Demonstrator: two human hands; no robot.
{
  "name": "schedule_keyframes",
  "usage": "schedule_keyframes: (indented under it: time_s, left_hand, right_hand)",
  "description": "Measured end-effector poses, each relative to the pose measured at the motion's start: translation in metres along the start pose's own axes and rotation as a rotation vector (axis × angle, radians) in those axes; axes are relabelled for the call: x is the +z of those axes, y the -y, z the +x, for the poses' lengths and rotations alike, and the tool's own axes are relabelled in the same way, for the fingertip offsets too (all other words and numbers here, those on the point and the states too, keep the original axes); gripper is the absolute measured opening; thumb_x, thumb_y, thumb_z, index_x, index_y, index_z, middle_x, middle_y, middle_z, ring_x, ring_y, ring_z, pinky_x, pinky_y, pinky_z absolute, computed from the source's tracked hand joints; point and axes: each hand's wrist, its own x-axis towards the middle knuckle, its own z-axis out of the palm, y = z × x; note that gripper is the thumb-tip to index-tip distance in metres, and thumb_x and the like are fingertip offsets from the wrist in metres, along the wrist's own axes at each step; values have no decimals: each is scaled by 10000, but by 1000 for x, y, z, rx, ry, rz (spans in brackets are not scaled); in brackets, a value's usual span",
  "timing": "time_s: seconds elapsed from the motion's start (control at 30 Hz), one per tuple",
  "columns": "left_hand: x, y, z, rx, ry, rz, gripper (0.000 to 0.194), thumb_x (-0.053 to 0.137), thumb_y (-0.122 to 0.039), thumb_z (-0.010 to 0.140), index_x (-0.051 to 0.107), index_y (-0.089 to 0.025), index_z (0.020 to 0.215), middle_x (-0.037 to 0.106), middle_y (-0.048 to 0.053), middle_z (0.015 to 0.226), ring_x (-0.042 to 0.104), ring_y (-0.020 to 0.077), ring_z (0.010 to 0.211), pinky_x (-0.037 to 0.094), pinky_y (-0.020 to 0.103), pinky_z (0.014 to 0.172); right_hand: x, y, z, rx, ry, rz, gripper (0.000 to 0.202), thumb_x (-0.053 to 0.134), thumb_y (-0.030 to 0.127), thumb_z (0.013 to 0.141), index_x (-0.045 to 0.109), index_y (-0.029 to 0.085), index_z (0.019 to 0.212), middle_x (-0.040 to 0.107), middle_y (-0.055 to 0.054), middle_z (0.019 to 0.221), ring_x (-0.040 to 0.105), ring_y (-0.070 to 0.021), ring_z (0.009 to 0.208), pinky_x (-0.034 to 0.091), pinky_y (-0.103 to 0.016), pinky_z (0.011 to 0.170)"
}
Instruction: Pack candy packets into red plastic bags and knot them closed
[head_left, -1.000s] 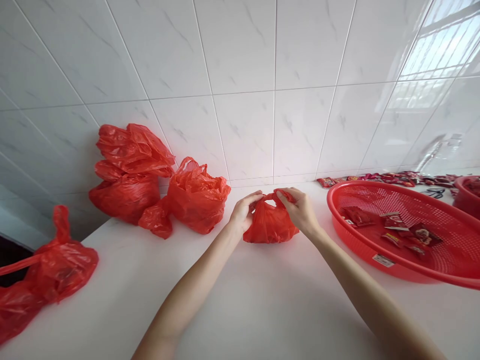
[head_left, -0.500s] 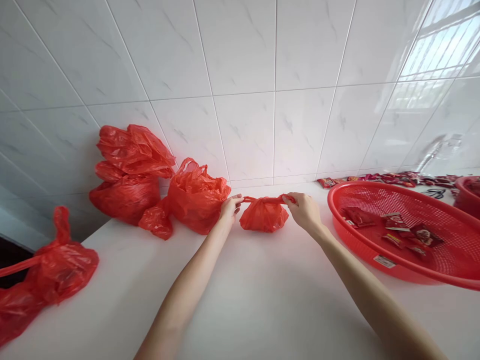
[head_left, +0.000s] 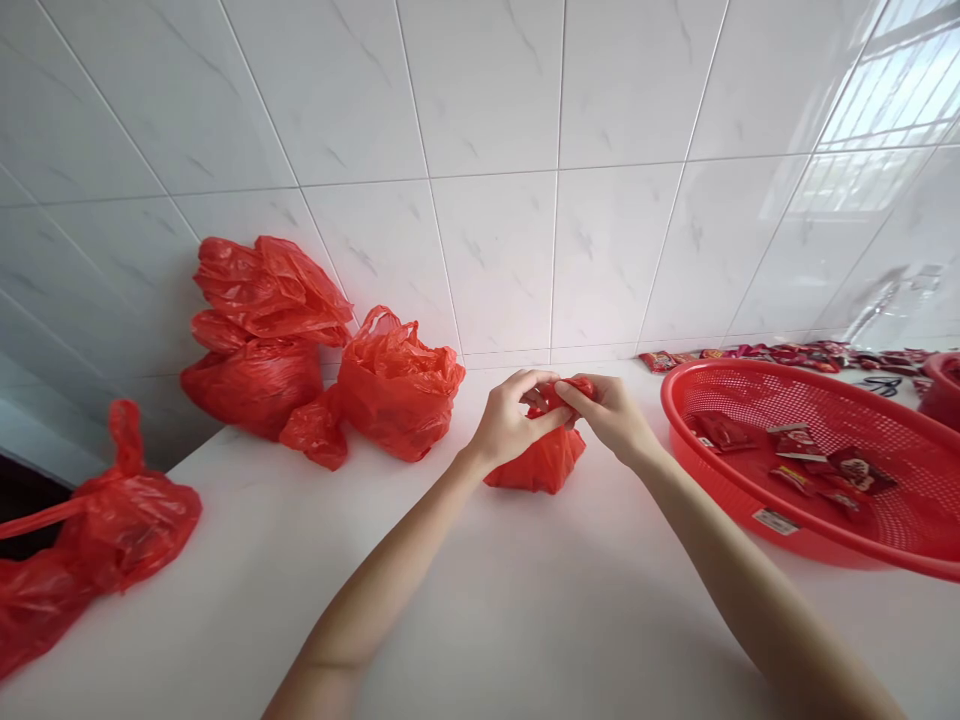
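Note:
A small, filled red plastic bag rests on the white tabletop in the middle of the head view. My left hand is closed on the bag's top from the left, its thumb and fingers around the twisted handles. From the right, my right hand pinches the same gathered plastic, thumb across it. The two hands nearly meet over the bag, and their fingers partly hide the handles and any knot.
To the right stands a red perforated basket holding several wrapped snacks. More packets lie along the tiled wall, near black scissors. A full red bag and others stand left; a tied bag sits at the left edge.
My hands have come together over the bag; before, they were apart, pulling the handles out sideways. The handles are now bunched between my fingers. The view has shifted slightly.

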Motion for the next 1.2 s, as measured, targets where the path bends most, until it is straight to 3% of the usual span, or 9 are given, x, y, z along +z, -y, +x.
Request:
schedule_keyframes:
  time_s: [0.2,0.3,0.4,0.5,0.63,0.7,0.87,1.07,1.2]
  left_hand:
    - [2,0,-2,-32,25,-24,342,694,-227,828,655,-217,1168,721,22,912,687,162,794,549,292,773]
    - [-1,5,0,-51,10,-77,406,679,-221,841,630,-226,1244,732,41,1017,698,178,875,549,307,819]
    - [-3,6,2,-108,-12,-184,412,683,-198,819,634,-215,1228,721,49,1030,682,189,937,547,314,840]
    - [-5,2,4,-148,-12,-310,389,700,-182,786,644,-200,1171,709,42,981,671,182,908,547,316,834]
    - [-8,-1,6,-156,-57,-423,382,738,-171,738,648,-203,1108,686,9,885,650,153,816,530,296,781]
    - [-11,0,8,-152,-134,-475,392,751,-169,719,638,-210,1092,672,-13,837,630,132,773,516,281,769]
    - [-23,-3,16,-81,-354,-539,372,766,-139,666,613,-221,994,635,-45,777,602,107,730,495,252,754]
    - [-28,-14,13,-115,-273,-451,277,752,-178,680,630,-205,927,617,-36,740,595,117,707,502,261,720]
    - [-23,-17,8,-111,-191,-368,264,752,-235,714,634,-207,948,628,-25,771,611,135,737,518,281,746]
  right_hand:
    - [-10,11,-3,11,117,-59,469,675,611,811,676,165,666,675,-45,680,626,-167,640,538,-321,651]
    - [-18,10,-2,29,163,-155,355,707,517,822,717,171,900,710,-50,753,674,-195,709,544,-339,699]
    - [-22,1,1,40,232,-205,413,786,421,755,687,199,1089,740,-77,942,692,-235,873,545,-372,786]
    - [-20,-12,7,0,365,-153,387,775,442,766,688,208,1061,715,-80,1104,661,-241,1015,522,-385,883]
    - [-10,-29,10,52,524,-71,379,764,540,773,641,183,808,655,3,773,615,-171,739,499,-325,704]
    - [-5,-35,8,113,522,-9,422,797,551,733,598,179,722,610,26,687,582,-149,658,481,-306,648]
    - [7,-45,4,191,539,159,436,837,510,691,697,160,908,725,-40,876,677,-210,800,540,-336,742]
    - [11,-43,4,75,561,-52,349,820,429,722,694,170,919,731,-38,865,669,-217,794,546,-361,738]
    - [9,-32,4,-99,420,-62,390,787,453,773,672,205,1051,724,-58,1064,664,-244,981,509,-439,942]
